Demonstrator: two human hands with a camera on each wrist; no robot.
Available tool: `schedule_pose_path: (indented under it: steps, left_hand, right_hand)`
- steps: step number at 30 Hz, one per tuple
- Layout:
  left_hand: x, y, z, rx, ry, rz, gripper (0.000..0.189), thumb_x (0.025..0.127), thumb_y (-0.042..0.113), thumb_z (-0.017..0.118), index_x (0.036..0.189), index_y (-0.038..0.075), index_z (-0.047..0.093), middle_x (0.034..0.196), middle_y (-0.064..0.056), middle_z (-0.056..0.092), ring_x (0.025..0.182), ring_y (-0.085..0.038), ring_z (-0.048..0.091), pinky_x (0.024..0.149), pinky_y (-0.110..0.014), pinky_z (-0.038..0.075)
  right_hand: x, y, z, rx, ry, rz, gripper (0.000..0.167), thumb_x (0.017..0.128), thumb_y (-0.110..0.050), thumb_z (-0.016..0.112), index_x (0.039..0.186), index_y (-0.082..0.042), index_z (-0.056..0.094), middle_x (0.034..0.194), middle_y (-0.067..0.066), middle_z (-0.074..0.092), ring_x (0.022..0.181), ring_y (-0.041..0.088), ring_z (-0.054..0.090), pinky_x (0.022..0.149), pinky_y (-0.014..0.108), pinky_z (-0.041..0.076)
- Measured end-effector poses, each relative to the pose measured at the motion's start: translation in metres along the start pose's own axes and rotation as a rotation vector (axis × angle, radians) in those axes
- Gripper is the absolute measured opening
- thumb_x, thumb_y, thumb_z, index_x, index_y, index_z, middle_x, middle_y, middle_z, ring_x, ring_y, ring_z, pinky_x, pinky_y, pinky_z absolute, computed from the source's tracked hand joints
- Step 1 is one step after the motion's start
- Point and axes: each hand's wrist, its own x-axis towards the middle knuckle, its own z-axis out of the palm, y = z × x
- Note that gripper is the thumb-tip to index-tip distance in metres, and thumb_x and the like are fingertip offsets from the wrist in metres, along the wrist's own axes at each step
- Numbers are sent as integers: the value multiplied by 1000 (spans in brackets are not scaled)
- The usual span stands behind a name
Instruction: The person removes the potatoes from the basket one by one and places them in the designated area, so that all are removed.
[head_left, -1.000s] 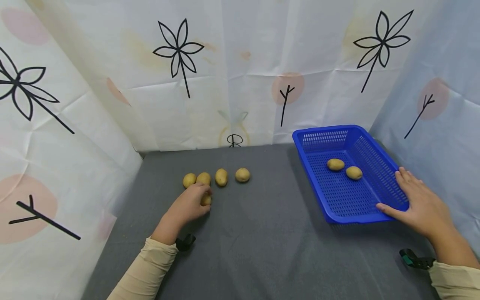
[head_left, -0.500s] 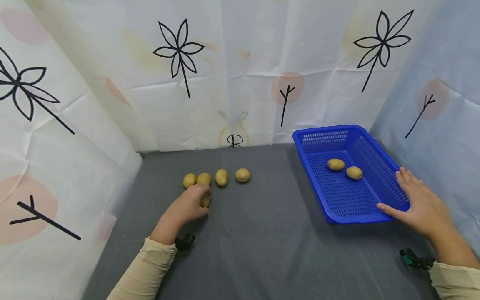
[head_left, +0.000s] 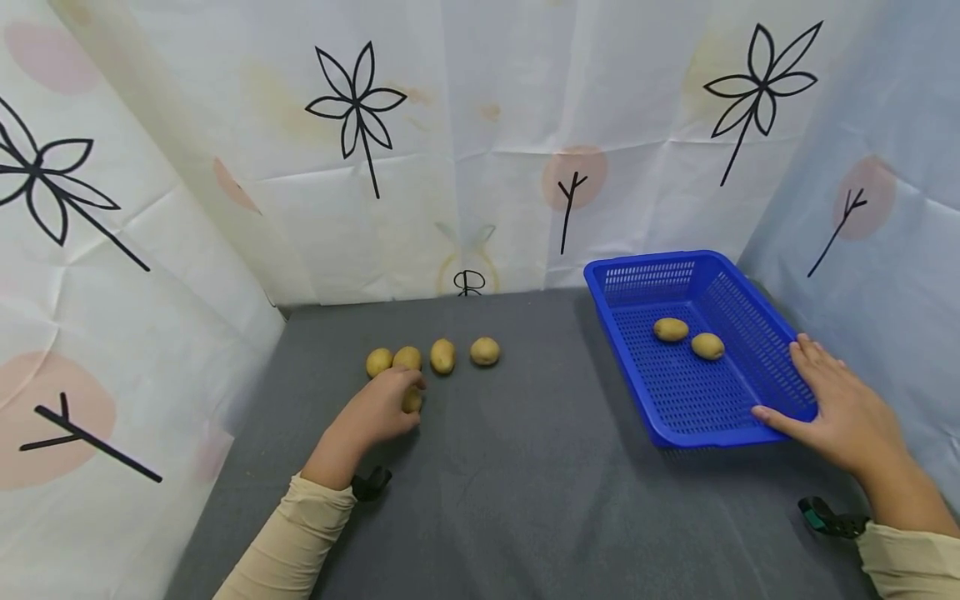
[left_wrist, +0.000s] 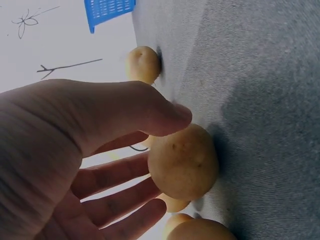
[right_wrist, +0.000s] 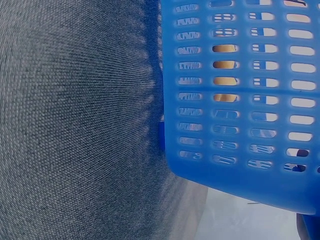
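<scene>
My left hand (head_left: 378, 404) grips a potato (left_wrist: 184, 162) on the grey cloth, thumb on one side and fingers on the other, as the left wrist view shows. In the head view the hand covers much of that potato. Just beyond it lie more potatoes in a loose row, the rightmost potato (head_left: 485, 351) set a little apart. My right hand (head_left: 851, 408) rests at the near right corner of a blue plastic basket (head_left: 731, 437), fingers extended along the right rim and thumb over the near rim. Inside are two potatoes, a left one (head_left: 671, 329) and a right one (head_left: 707, 346).
Grey cloth (head_left: 525, 467) covers the table between the hands. Pale printed curtains (head_left: 495, 100) enclose the back and both sides. The basket's slotted wall (right_wrist: 240, 110) fills much of the right wrist view.
My left hand and the potato at its fingers shift very slightly. The right hand, the basket and the other potatoes stay where they were.
</scene>
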Motion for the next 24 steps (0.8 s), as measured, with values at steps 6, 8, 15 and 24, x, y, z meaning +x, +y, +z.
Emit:
schedule_pose_path:
  steps: [6,8,15,24]
  left_hand:
    - [6,7,-4,-2,48,67,33,87,7,86,116,0,73,113,-16,70,96,-27,68,83,-44,58]
    - [10,13,-6,-8,64,89,32,88,10,87,115,1,73,112,-16,70,98,-30,68,85,-46,58]
    - [30,43,-15,-38,89,186,25,92,13,84,111,6,71,110,-9,69,98,-26,66,86,-42,57]
    - [70,88,-25,-78,49,306,26,97,19,79,119,8,71,124,-9,69,115,-24,67,97,-41,57]
  right_hand:
    - [0,2,2,0,-2,-1,113,94,-59,68,166,7,10,174,30,4,164,46,1,132,41,-14]
    - [0,2,2,4,0,-4,113,94,-58,68,166,7,11,174,30,5,164,45,1,132,39,-14]
    - [0,0,0,8,6,-11,113,93,-57,70,166,7,13,174,30,6,164,45,3,133,40,-12]
    - [0,0,1,1,2,-1,113,92,-58,70,166,8,14,174,31,8,164,47,6,133,42,-12]
